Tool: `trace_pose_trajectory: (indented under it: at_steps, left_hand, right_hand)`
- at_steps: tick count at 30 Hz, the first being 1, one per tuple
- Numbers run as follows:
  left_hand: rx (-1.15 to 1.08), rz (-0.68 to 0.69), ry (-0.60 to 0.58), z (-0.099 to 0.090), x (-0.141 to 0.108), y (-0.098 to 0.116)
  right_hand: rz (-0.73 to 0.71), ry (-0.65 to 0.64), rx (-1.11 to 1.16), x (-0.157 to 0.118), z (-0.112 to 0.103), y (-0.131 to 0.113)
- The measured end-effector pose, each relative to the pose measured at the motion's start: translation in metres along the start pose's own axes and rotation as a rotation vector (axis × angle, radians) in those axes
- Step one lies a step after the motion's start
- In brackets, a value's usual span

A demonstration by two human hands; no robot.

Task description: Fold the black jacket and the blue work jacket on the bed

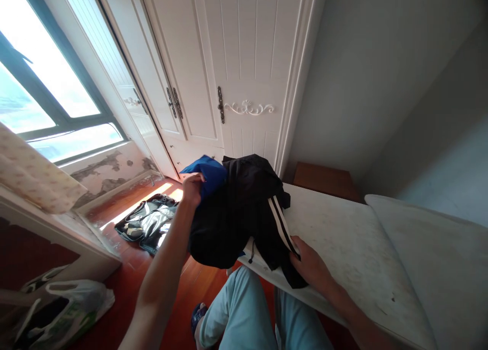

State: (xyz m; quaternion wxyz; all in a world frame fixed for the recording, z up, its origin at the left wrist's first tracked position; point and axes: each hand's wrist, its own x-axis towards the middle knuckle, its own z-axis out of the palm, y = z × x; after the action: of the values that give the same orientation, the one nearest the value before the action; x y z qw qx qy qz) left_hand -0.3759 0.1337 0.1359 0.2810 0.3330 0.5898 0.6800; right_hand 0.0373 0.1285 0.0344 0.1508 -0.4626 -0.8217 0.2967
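Observation:
A black jacket (244, 202) with two white stripes along its sleeve hangs bunched between my hands, partly over the bed's edge. A bright blue part (209, 174) shows at its upper left; whether it is lining or a separate cloth I cannot tell. My left hand (193, 188) is closed on this blue fabric. My right hand (305, 261) grips the striped sleeve end near the front of the bed. A dark drawstring with a toggle (251, 253) dangles from the lower middle of the garment.
A bare, stained mattress (331, 228) lies to the right, with a pillow-like white pad (430, 248) on it. White wardrobe doors (247, 45) stand ahead. An open suitcase (148, 220) with packed items sits on the wooden floor. A plastic bag (76, 304) is at lower left.

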Motion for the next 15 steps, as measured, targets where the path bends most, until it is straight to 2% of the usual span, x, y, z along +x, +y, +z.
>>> trace_pose_trajectory:
  at_steps: [5, 8, 11, 13, 15]
  left_hand:
    - [0.035, -0.142, -0.260, 0.087, -0.020, -0.021]
    - [0.080, -0.178, -0.266, 0.113, -0.029, -0.035]
    - [0.144, -0.139, -0.181, 0.108, -0.035, -0.034]
    - [0.201, -0.084, -0.125, 0.092, -0.037, -0.028]
    - [0.404, 0.047, -0.033, 0.072, -0.038, -0.022]
  right_hand:
    - [0.077, -0.014, -0.022, -0.029, -0.003, -0.002]
    - [0.072, -0.027, 0.045, -0.038, -0.006, 0.002]
    - [0.023, -0.042, 0.071, -0.034, -0.018, 0.005]
    - [0.001, -0.020, 0.064, -0.019, -0.031, 0.001]
    - [-0.054, 0.058, 0.058, 0.008, -0.047, -0.013]
